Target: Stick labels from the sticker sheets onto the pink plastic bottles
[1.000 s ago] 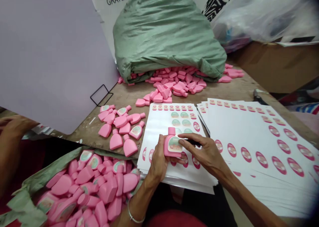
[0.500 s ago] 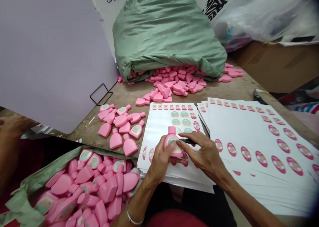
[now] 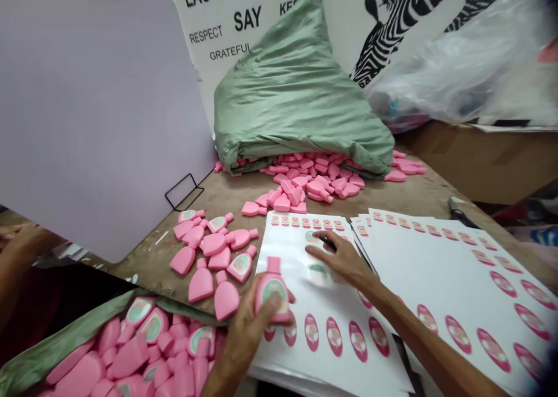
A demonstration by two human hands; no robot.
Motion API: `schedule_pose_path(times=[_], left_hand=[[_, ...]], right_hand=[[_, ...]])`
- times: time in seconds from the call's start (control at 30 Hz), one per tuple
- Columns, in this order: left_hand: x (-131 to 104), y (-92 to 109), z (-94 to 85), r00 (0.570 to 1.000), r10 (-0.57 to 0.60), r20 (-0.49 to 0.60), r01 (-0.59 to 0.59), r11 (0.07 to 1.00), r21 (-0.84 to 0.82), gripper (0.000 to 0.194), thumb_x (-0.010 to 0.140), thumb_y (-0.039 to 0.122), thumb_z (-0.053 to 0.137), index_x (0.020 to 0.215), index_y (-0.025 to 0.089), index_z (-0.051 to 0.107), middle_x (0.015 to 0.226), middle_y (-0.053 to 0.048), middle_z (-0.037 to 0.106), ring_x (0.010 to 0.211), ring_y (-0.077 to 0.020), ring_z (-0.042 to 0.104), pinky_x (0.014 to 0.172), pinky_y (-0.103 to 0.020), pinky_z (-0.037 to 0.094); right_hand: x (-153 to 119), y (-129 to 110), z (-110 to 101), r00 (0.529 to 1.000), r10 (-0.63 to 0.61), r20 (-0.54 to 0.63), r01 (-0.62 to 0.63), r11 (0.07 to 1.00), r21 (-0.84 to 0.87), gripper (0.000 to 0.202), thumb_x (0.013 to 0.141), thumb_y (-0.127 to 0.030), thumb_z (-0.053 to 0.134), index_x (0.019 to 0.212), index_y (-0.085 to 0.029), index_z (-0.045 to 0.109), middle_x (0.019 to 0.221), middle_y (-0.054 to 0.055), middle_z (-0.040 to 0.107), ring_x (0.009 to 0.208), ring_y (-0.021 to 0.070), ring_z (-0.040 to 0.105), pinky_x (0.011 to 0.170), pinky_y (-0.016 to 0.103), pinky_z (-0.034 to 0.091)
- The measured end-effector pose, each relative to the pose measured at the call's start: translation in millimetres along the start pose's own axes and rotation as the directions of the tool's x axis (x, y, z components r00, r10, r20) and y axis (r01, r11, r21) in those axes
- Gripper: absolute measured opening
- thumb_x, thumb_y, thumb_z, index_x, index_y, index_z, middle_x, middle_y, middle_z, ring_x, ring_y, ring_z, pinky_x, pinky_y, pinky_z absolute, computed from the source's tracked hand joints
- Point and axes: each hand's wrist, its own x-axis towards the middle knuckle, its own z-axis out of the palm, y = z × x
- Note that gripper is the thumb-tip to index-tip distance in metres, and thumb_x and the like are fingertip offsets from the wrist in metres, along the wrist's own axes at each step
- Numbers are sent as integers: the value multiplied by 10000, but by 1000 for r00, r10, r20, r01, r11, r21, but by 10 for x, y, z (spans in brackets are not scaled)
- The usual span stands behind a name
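My left hand (image 3: 249, 321) is closed round a pink bottle (image 3: 274, 292) with a green oval label, its cap pointing up, thumb across the label. My right hand (image 3: 337, 254) is over the sticker sheet (image 3: 322, 304), holding a dark slim tool (image 3: 325, 241) between its fingers near the green stickers. Red oval stickers run along the sheet's lower part. Several loose pink bottles (image 3: 213, 244), some labelled, lie on the table left of the sheet.
A green sack (image 3: 300, 95) stands at the back over a heap of pink bottles (image 3: 318, 176). An open sack of bottles (image 3: 161, 339) is at the lower left. More sticker sheets (image 3: 436, 269) lie right. Another person's hand (image 3: 26, 240) shows far left, near a lilac board (image 3: 104, 106).
The view has tilted up. My hands have parted: the left has moved left with the bottle, and the right has moved away from it to the upper part of the sheet with the tool.
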Motion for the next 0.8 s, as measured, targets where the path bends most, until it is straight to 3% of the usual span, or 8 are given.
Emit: schedule_pose_path(times=[0.13,0.3,0.33,0.4,0.5,0.6,0.67,0.8], left_hand=[[267,29,-541,862,273,-428,2,842,540,454,863,506,425,1181,195,512,1019,-107,654,972,-272,603,879,-449,462],[438,159,-732,633,642,-434,18,548,836,561,806,487,501,1220,107,508,1389,-213,411,1320,-368,309,1057,-559,250],[447,178,-683,641,638,-426,-31,576,817,544,807,488,508,1201,114,526,1377,-203,430,1311,-355,330,1060,-541,261],[473,196,-526,775,488,-402,-153,761,630,485,815,511,509,1125,144,574,1266,-171,543,1199,-311,479,1016,-487,354],[555,172,-216,985,69,-157,-76,996,-43,507,816,576,485,1063,145,589,1100,-155,641,977,-256,624,902,-433,468],[606,104,79,992,-91,85,120,877,-465,453,822,511,534,1064,131,577,1011,-142,667,865,-224,655,800,-383,525],[575,45,219,992,-95,82,123,863,-490,369,797,418,612,1009,117,584,937,-126,675,779,-200,658,719,-338,547],[444,-76,373,999,-40,1,39,968,-247,356,808,440,592,950,115,579,835,-85,650,614,-151,632,571,-284,550]], right_hand=[[772,-79,188,939,-309,-149,179,813,-554,432,795,-382,599,1153,-146,541,1083,132,640,993,259,578,796,347,436],[1333,-286,451,881,-471,-43,312,646,-697,189,784,-176,553,947,-100,611,946,164,636,912,267,537,768,354,357],[1319,-312,447,870,-492,-12,342,623,-703,148,792,-170,538,898,-104,618,928,161,634,900,259,530,766,351,346],[1139,-342,386,847,-530,52,405,578,-709,144,822,-205,519,876,-118,621,920,145,628,890,245,514,769,346,331],[576,-363,245,726,-667,170,578,458,-675,211,871,-261,475,960,-132,617,854,105,617,825,224,501,741,348,329],[-42,-340,141,575,-783,238,745,382,-547,221,883,-244,459,1026,-148,598,748,61,598,734,203,503,693,343,351],[-322,-250,87,662,-735,143,702,543,-461,272,877,-285,484,1108,-160,554,828,73,620,767,205,533,701,341,387],[-484,112,-41,937,-293,-188,222,919,-325,295,910,-382,413,1109,-190,516,910,75,631,751,191,571,658,319,432]])
